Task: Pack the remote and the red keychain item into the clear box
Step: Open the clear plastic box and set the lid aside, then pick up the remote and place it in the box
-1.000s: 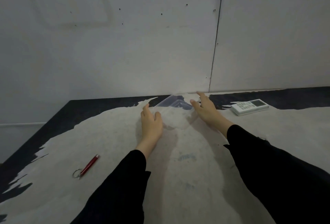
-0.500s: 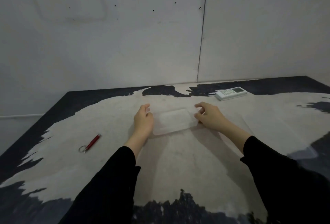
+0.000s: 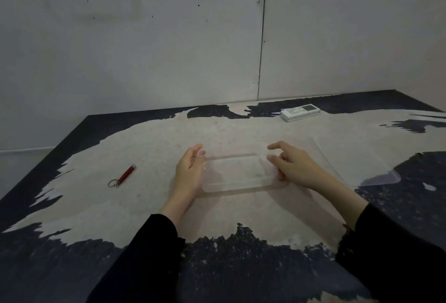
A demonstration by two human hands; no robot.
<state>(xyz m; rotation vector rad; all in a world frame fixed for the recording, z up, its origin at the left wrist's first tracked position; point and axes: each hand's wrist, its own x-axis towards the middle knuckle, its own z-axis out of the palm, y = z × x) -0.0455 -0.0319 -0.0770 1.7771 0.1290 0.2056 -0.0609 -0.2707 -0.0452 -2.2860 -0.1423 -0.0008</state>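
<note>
Ctr frame: box (image 3: 237,173) open, empty. Remote (image 3: 300,112) upper right, keychain (image 3: 124,175) left: both outside. L hand (image 3: 189,172), R hand (image 3: 293,166) touch box ends, fingers loose.

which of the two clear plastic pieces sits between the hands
The clear box in the middle, flanked by the left hand and right hand. The flat clear lid lies apart on the right, untouched.

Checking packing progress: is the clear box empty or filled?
Empty. Only the table shows through the clear box; the remote and red keychain item lie outside it.
</note>
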